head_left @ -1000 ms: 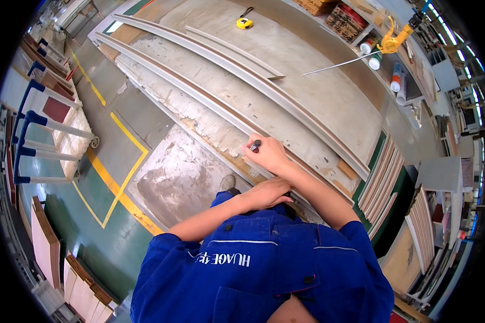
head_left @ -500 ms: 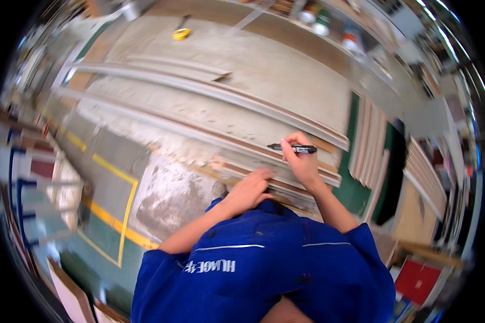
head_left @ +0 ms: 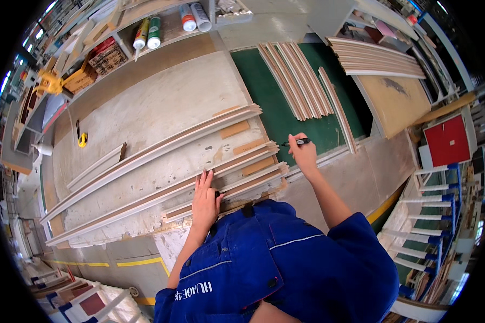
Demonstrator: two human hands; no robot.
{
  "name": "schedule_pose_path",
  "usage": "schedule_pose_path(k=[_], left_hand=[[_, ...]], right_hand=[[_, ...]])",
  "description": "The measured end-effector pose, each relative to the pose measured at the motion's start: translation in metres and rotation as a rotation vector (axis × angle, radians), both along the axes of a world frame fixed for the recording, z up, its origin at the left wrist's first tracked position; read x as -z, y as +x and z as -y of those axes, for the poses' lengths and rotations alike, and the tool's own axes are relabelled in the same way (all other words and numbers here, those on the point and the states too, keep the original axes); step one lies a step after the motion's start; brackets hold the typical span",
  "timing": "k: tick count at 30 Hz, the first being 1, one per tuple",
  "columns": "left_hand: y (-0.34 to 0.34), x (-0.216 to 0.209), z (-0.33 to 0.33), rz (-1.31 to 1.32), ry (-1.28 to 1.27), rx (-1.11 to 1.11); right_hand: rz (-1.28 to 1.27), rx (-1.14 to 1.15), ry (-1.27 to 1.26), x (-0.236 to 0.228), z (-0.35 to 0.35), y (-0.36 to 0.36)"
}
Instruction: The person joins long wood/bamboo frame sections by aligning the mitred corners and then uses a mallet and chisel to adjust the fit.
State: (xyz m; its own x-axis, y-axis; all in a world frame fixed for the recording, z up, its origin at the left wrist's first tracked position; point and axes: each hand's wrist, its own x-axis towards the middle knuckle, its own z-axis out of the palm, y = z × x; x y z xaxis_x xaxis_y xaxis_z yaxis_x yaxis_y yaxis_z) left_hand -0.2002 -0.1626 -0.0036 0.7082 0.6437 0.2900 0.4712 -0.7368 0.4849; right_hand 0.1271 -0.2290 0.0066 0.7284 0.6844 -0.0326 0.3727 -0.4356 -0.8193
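My right hand (head_left: 304,155) is closed around a black marker (head_left: 303,141). The marker's tip points left, close to the right end of a long white-and-brown profile strip (head_left: 237,160). My left hand (head_left: 203,202) lies with its fingertips on that same strip, left of the marker. A small black cap (head_left: 217,194) sits between its thumb and fingers. Nearest my body lies a shorter strip (head_left: 253,181), partly behind the left hand. Farther off, another long strip (head_left: 161,149) runs roughly parallel across the worn worktable (head_left: 167,97).
A yellow tape measure (head_left: 83,140) and a short strip piece (head_left: 99,166) lie at left. Several strips (head_left: 293,78) rest on a green surface (head_left: 248,70) at right. Sealant tubes (head_left: 154,32) stand on the back shelf. A blue-and-white rack (head_left: 428,215) is at right.
My view has turned toward the right. My right hand has brought the marker from over the strip to its right end. The left hand's fingers now point forward, with the cap showing.
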Motion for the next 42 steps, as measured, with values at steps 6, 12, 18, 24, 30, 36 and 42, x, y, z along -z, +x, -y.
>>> schedule_pose_path(k=[6, 12, 18, 24, 30, 36, 42], left_hand=[[0.005, 0.001, 0.003, -0.040, 0.034, -0.028], [0.005, 0.007, 0.004, -0.046, 0.052, -0.035], [0.007, 0.007, 0.005, -0.075, 0.075, -0.048], [0.009, 0.006, 0.004, -0.063, 0.083, -0.033], [0.010, 0.004, 0.005, -0.079, 0.097, -0.043], [0.011, 0.004, 0.006, -0.100, 0.115, -0.053], [0.010, 0.005, 0.006, -0.107, 0.148, -0.067]], right_hand=[[-0.048, -0.070, 0.074, 0.012, -0.008, -0.007], [-0.360, -0.021, 0.266, -0.005, 0.004, -0.004], [-0.503, 0.119, 0.246, 0.028, 0.051, 0.014], [-0.580, 0.140, 0.305, 0.043, 0.064, -0.009], [-0.524, 0.185, 0.329, 0.044, 0.056, 0.009], [-0.561, 0.022, 0.532, 0.040, -0.025, 0.035], [-0.583, -0.086, 0.571, 0.046, -0.114, 0.047]])
